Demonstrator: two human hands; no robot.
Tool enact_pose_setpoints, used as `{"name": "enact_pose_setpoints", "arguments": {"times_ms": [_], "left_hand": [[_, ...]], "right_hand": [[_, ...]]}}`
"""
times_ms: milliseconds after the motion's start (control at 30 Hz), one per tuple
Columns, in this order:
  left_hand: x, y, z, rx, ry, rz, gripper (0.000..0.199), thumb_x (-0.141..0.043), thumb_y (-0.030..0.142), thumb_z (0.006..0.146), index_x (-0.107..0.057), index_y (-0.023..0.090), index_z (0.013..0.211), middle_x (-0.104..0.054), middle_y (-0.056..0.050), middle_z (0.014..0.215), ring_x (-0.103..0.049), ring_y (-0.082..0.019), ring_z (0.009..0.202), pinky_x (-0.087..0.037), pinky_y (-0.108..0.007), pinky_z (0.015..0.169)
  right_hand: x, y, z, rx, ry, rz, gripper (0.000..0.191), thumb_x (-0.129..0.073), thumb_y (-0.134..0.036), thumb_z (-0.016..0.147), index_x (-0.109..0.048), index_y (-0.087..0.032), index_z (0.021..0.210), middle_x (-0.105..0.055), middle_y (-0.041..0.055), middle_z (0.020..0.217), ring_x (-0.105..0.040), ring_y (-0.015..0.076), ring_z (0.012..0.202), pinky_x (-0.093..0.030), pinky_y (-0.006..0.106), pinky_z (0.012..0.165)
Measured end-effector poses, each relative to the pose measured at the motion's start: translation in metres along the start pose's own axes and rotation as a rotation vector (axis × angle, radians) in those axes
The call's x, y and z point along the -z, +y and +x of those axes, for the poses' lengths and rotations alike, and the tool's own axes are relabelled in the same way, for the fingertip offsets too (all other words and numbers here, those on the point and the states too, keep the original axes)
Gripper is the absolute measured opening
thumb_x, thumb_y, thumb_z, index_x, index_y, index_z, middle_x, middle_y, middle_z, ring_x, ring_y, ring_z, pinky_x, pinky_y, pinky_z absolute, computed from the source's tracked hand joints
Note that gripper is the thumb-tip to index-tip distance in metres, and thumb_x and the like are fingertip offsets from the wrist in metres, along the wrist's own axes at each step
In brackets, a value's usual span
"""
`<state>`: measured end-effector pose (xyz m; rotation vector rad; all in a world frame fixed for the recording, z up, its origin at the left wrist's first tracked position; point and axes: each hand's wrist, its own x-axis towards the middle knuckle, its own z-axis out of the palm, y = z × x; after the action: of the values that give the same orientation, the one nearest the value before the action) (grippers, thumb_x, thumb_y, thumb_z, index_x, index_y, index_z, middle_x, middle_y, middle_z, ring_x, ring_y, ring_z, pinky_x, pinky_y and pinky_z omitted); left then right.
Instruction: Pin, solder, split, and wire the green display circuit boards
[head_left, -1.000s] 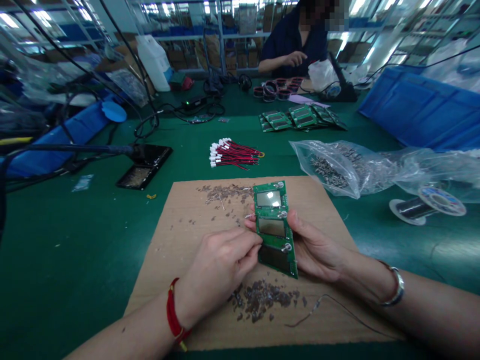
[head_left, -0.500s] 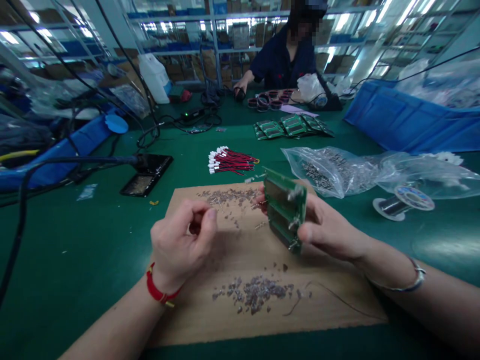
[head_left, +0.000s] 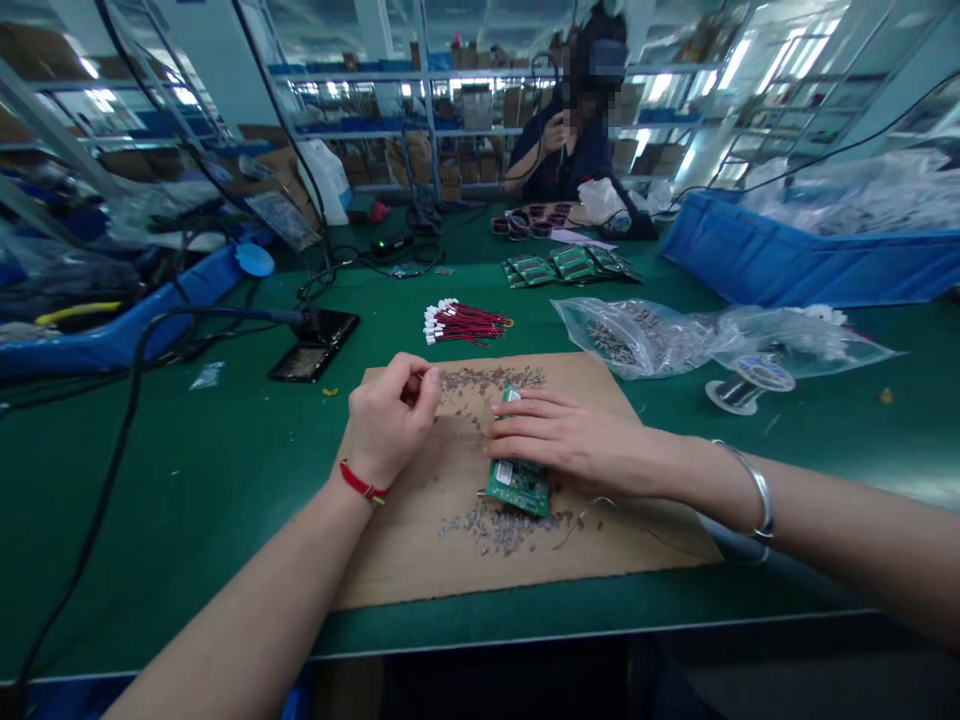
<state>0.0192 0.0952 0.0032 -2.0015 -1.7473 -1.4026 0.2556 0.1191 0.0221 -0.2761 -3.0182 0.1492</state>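
Observation:
A green circuit board (head_left: pixel 520 488) is under my right hand (head_left: pixel 551 435), over the cardboard sheet (head_left: pixel 435 510). Its side with small parts and white labels faces up. My right fingers reach across the board and hold it from above, covering its middle; the thumb is hidden. To the left, my left hand (head_left: pixel 397 410) is closed in a pinch above the cardboard, apart from the board. Whatever it may hold is too small to make out. Small loose bits (head_left: pixel 491 527) lie near the board's lower end, and more scraps (head_left: pixel 480 380) lie beyond the hands.
Red-black wires with white connectors (head_left: pixel 465 322) lie behind the cardboard. Several boards (head_left: pixel 570 265) sit farther back. At right are a bag of metal parts (head_left: pixel 652 335), a wire spool (head_left: pixel 750 385) and a blue bin (head_left: pixel 810 260). A soldering iron stand (head_left: pixel 315 345) is left. A co-worker (head_left: pixel 562 150) sits opposite.
My right hand has turned the circuit board over and lowered it to the cardboard. My left hand stays pinched. The co-worker has raised a hand toward the head. The camera view has shifted.

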Motion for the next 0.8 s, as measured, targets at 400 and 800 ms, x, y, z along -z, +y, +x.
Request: {"name": "enact_pose_setpoints", "arguments": {"times_ms": [400,800], "left_hand": [[0.012,-0.055,0.022,0.614,0.130,-0.281,0.022,-0.053,0.035,0.088,-0.056,0.013,0.092,-0.053,0.004,0.066,-0.047,-0.007,0.048,-0.041,-0.021,0.045],[0.059,-0.116,0.049,0.849,0.242,-0.273,0.030,-0.058,0.027,0.086,-0.051,0.015,0.113,-0.058,0.000,0.082,-0.049,-0.005,0.052,-0.041,-0.017,0.042]], "right_hand": [[0.012,-0.021,-0.035,-0.082,0.027,-0.069,0.065,-0.046,0.002,0.079,-0.037,-0.026,0.136,-0.030,0.0084,0.149,-0.034,0.0242,0.132,-0.032,0.043,0.105],[-0.019,-0.058,-0.073,-0.500,0.309,0.559,0.011,-0.053,-0.027,0.090,-0.059,-0.019,0.084,-0.061,0.0017,0.082,-0.055,0.0151,0.083,-0.042,0.033,0.084]]}}
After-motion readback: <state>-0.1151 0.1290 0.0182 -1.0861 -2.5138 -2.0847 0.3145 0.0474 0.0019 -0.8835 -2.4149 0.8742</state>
